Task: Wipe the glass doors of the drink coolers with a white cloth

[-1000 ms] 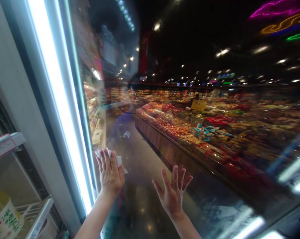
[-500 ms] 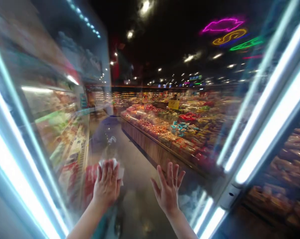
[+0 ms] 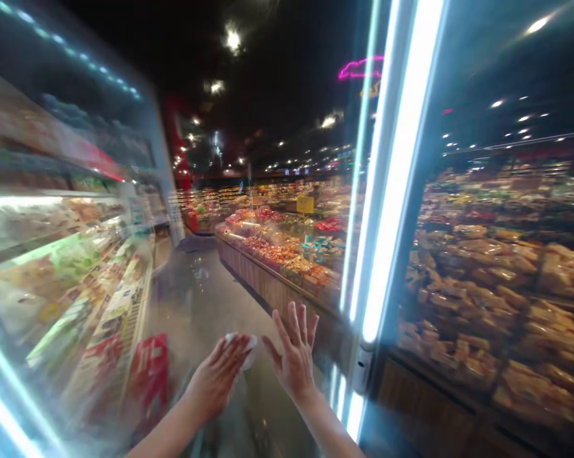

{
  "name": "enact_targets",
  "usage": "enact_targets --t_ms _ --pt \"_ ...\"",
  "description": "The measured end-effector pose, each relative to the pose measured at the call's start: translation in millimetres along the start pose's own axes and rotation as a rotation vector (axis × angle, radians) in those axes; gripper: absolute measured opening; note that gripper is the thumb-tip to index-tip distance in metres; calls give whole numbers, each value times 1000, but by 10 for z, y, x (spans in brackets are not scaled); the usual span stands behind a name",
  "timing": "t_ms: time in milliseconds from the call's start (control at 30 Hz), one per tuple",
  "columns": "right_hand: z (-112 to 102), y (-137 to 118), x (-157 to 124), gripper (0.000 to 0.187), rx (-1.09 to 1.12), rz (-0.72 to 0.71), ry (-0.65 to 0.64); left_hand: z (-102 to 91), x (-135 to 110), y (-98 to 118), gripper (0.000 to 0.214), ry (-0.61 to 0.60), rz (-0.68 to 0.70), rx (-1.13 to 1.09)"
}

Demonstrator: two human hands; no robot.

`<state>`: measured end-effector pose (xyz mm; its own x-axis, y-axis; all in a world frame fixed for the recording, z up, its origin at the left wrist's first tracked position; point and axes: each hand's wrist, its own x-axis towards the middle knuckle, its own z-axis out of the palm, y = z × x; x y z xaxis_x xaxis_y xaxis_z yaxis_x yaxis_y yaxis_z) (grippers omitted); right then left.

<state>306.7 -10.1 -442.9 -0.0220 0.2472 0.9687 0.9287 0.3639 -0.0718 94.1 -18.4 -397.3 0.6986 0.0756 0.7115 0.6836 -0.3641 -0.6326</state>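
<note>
My left hand (image 3: 217, 378) lies flat against a glass door (image 3: 191, 273), fingers stretched out over a white cloth (image 3: 246, 345) that it presses to the pane. Only the cloth's edge shows past the fingertips. My right hand (image 3: 293, 359) is just to the right of it, palm on the same glass, fingers spread, nothing in it. The two hands are nearly touching. The pane mirrors a shop aisle and long displays of packaged goods.
A bright lit door frame (image 3: 386, 191) runs down right of my right hand. Behind the glass to its right are shelves of brown packets (image 3: 496, 305). Reflected chiller shelves (image 3: 77, 280) fill the left side.
The view has swung right: the lit frame now stands beside my right hand. My left hand slid the cloth rightward and down across the glass, closing on the right hand.
</note>
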Motion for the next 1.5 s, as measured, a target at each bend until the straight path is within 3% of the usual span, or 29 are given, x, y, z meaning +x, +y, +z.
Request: enact_targets --t_ms 67,200,400,600,700,767,867,967,1133,1200,1300,1367,1500 --pt "-29 142 -4 79 -3 0 9 82 164 109 70 -29 34 6" --pt "-110 381 45 77 -8 95 37 208 623 95 72 -82 -61 45" --pt "-125 560 -54 72 53 144 43 214 1029 184 70 -47 278 8" --pt "4 506 -167 76 126 260 122 201 2030 6 69 -117 206 48" --pt "35 503 -182 75 119 268 125 165 2201 -99 67 -155 354 20" --pt "37 538 -182 74 105 236 124 88 2262 -289 67 -138 440 7" --pt "26 580 -168 74 68 205 134 -78 2392 -688 67 -80 288 48" --pt "14 539 -128 76 45 203 136 -186 2330 -931 70 -7 145 77" --pt "-1 325 126 75 37 59 129 -259 1820 -1106 66 -95 482 58" --pt "-1 206 293 75 44 35 152 -364 1751 -1306 67 -131 393 72" --pt "25 -16 508 76 60 24 170 -533 1677 -1605 73 -69 115 121" --pt "63 -182 581 76 66 17 170 -590 1504 -1695 76 -24 64 137" --pt "160 -470 621 75 71 -54 149 -662 1065 -1841 75 -104 341 110"
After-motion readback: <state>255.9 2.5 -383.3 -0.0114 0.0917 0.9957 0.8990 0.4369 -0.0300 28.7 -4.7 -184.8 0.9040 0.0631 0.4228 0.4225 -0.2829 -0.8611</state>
